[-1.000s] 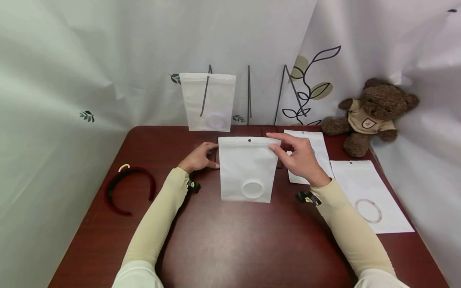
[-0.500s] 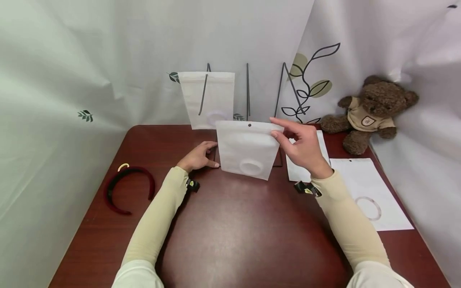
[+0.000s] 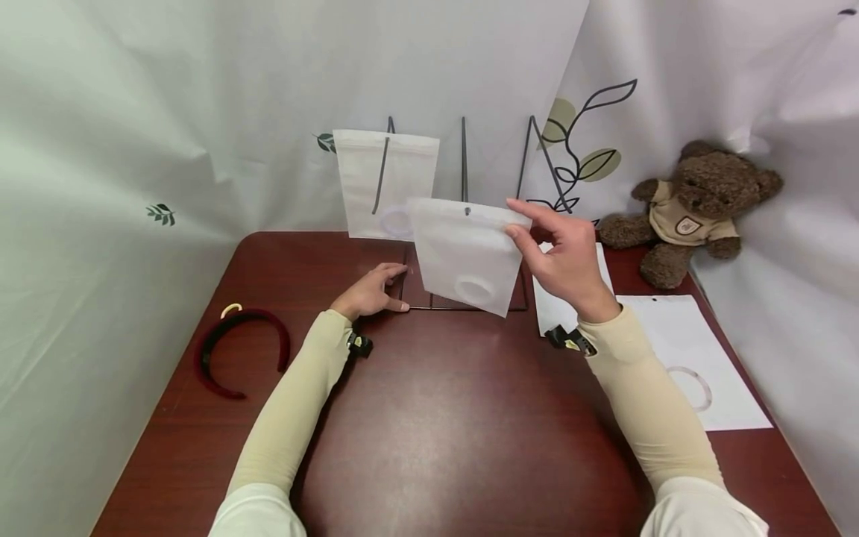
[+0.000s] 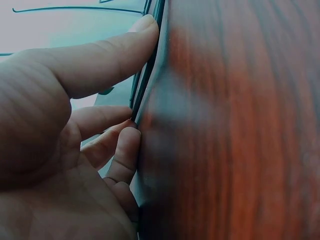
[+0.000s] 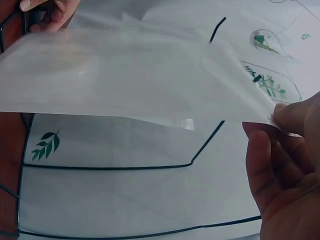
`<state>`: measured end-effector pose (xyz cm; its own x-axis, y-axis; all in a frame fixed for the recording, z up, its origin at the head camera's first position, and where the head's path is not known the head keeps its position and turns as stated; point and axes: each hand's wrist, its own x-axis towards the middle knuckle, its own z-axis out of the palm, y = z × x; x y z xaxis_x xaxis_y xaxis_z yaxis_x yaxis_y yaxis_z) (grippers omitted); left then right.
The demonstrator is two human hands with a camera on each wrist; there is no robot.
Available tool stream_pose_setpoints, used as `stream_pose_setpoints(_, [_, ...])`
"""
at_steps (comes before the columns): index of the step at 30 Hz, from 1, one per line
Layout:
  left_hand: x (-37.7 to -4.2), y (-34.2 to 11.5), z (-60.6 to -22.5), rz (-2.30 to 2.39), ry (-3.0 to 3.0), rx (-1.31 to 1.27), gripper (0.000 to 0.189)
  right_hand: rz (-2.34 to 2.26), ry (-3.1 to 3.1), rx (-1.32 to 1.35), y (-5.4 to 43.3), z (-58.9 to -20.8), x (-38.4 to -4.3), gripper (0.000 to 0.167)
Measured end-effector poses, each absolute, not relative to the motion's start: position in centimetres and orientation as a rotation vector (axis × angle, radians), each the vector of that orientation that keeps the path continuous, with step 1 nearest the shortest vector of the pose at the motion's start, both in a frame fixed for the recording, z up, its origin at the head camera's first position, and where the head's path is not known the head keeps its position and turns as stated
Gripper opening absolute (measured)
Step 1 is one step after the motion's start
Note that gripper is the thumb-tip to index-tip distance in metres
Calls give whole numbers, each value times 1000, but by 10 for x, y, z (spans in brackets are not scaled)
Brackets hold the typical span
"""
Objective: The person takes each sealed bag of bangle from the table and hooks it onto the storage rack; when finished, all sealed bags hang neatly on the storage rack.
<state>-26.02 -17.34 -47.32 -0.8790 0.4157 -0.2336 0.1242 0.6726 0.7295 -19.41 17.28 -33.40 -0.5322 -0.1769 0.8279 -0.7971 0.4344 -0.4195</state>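
Observation:
My right hand [image 3: 567, 253] pinches the upper right corner of a white zip pouch [image 3: 463, 246] between thumb and forefinger. A round bangle-like shape [image 3: 473, 287] shows low in the pouch, which hangs tilted over a dark wire display rack [image 3: 463, 308]. The pouch's punched hole lies right at the tip of the rack's middle hook [image 3: 464, 164]. My left hand [image 3: 367, 292] rests at the left side of the rack's base; in the left wrist view, thumb and fingertips [image 4: 127, 137] press against its wire. Another pouch [image 3: 365, 179] hangs on the left hook.
Two more white pouches lie at right, one [image 3: 552, 306] partly behind my right hand and one [image 3: 661, 328] nearer the edge. A brown teddy bear [image 3: 687, 212] sits at the back right. A dark red headband [image 3: 201, 358] lies left. The rack's right hook [image 3: 550, 164] bears nothing.
My right hand has raised the pouch away from me toward the middle hook, and the pouch now tilts. The left hand has stayed at the rack's base.

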Motion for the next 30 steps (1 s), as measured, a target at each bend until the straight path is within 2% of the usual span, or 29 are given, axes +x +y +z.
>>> stream_pose_setpoints(18, [-260, -174, -474, 1044, 2506, 426, 95, 945, -1952, 666, 157, -348, -225, 29])
stream_pose_setpoints(30, [-260, -174, -473, 1035, 2506, 433, 94, 1098, -1865, 553, 143, -356, -261, 27])
